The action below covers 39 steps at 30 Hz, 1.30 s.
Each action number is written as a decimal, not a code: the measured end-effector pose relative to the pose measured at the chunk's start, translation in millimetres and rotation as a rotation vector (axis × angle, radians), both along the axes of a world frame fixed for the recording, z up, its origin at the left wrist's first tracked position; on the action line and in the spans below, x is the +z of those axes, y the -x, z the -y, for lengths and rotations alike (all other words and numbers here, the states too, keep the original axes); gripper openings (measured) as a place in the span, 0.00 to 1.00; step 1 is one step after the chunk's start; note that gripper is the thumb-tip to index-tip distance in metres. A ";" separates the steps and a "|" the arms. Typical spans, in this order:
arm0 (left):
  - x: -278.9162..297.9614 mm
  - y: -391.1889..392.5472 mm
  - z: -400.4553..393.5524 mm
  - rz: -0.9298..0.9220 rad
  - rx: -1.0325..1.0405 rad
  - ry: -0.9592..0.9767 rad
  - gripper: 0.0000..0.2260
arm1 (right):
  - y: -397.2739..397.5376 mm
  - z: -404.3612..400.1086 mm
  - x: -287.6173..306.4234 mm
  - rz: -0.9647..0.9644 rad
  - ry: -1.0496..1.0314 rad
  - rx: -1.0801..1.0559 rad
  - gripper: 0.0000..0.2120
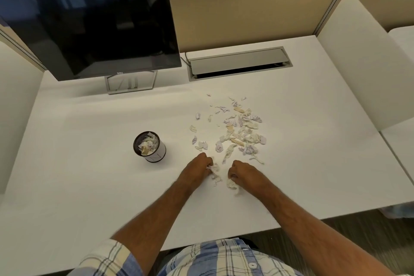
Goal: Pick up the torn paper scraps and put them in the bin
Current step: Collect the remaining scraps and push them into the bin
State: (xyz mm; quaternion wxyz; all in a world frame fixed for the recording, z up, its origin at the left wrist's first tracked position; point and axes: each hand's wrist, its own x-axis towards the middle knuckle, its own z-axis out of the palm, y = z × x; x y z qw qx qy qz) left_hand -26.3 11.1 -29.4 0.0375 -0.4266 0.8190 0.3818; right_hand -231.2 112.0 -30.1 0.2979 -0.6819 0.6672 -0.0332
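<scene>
Several torn paper scraps (pixel 242 132) lie scattered on the white desk (pixel 89 175), right of centre. A small round bin (pixel 149 147) with a black mesh rim stands to their left, partly filled with scraps. My left hand (pixel 197 169) is curled around a few crumpled scraps (pixel 215 171) just below the pile. Beside it, my right hand (pixel 243 175) grips another clump of scraps (pixel 232 184) against the desk. Both hands sit to the right of the bin, a short way from it.
A dark monitor (pixel 89 27) on a stand sits at the back left. A grey cable hatch (pixel 238 63) is set into the desk at the back. Beige partition walls enclose the desk, and white side panels flank it.
</scene>
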 end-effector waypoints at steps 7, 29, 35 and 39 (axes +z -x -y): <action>-3.3 -11.5 -2.8 -0.048 0.123 -0.018 0.15 | 1.3 6.4 4.9 0.081 -0.046 -0.148 0.10; 90.7 -145.9 97.1 0.052 0.380 0.289 0.08 | -49.2 66.6 69.7 0.534 0.065 -0.420 0.06; 89.5 -139.6 102.8 0.207 0.272 0.248 0.10 | -71.3 83.8 82.0 0.538 0.080 -0.370 0.04; 89.6 -145.6 103.0 0.056 0.328 0.169 0.16 | -82.3 95.3 90.5 0.535 0.095 -0.346 0.05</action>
